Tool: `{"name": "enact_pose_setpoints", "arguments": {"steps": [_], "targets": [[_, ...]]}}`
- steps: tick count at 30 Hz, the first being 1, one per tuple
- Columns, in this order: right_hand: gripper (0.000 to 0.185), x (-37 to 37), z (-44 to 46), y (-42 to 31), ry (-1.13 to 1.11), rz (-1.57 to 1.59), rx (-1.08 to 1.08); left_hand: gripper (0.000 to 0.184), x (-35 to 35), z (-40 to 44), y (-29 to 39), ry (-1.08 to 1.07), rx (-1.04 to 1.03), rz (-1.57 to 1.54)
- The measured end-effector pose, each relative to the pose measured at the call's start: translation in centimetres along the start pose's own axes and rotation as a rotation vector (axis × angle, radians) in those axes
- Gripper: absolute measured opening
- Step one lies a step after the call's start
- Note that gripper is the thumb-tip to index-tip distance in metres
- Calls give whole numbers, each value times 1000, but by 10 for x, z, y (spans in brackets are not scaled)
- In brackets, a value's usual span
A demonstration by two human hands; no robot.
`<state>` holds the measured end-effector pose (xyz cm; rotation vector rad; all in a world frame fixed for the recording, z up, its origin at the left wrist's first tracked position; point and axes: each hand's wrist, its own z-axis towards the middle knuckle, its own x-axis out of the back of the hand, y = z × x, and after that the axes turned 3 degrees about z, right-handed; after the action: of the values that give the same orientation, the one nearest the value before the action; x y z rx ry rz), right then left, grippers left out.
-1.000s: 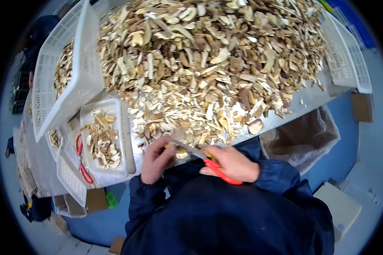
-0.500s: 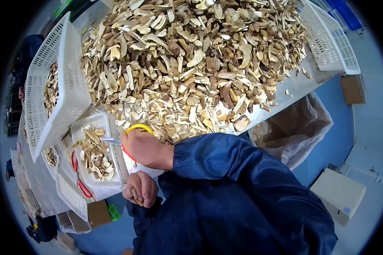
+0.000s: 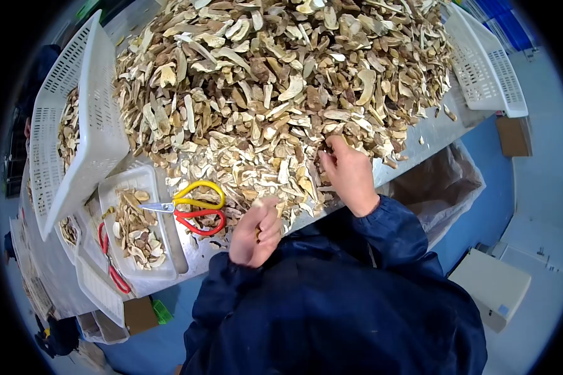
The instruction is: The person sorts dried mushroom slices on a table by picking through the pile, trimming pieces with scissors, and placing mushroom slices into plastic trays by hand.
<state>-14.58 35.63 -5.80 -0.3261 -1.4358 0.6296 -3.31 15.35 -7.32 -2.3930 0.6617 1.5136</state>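
Note:
A large pile of dried mushroom slices (image 3: 275, 94) covers the table. My right hand (image 3: 351, 178) reaches into the pile's near right edge, thumb and forefinger apart with nothing visibly held. Closer to my body, my left hand (image 3: 256, 234) is closed with curled fingers, slightly blurred, around a mostly hidden mushroom slice (image 3: 258, 235). To its left lie scissors (image 3: 169, 207) with one yellow and one red handle loop. Their blades point over a white tray (image 3: 172, 259) holding mushroom slices.
A white perforated basket (image 3: 103, 119) stands at the left, another basket (image 3: 475, 62) at the back right. Red-handled scissors (image 3: 111, 262) lie beside the tray. A lined bin (image 3: 444, 181) sits below the table's right edge. Another person (image 3: 62, 337) is at lower left.
My right hand has let go of the yellow-and-red scissors, which now lie by the tray, and moved right to the pile. My left hand has moved right and up.

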Motion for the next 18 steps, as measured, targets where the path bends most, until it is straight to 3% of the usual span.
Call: {"name": "enact_pose_setpoints", "arguments": {"steps": [4, 7, 8, 11, 12, 13, 16, 18], "targets": [[21, -16, 2, -1, -102, -211, -3, 46, -6, 28, -7, -313, 39, -426], [20, -14, 5, -3, -51, -128, 31, 48, -23, 20, -5, -142, -13, -441], [20, -10, 4, -2, 8, -39, 67, 53, 1, 25, -7, -262, -73, -237], [26, 19, 1, -36, -263, 344, -36, 58, -22, 19, -9, -93, -158, -141], [31, 32, 2, -46, -475, 419, -36, 59, -17, 21, -8, -165, -158, -149], [35, 30, 2, -48, -517, 445, -63, 57, -15, 21, -9, -143, -165, -160], [30, 3, 11, -33, -218, 77, -16, 52, -14, 21, -7, -91, -178, -195], [25, -14, 15, -25, -168, -80, 18, 49, -6, 18, -7, -59, -178, -220]]}}
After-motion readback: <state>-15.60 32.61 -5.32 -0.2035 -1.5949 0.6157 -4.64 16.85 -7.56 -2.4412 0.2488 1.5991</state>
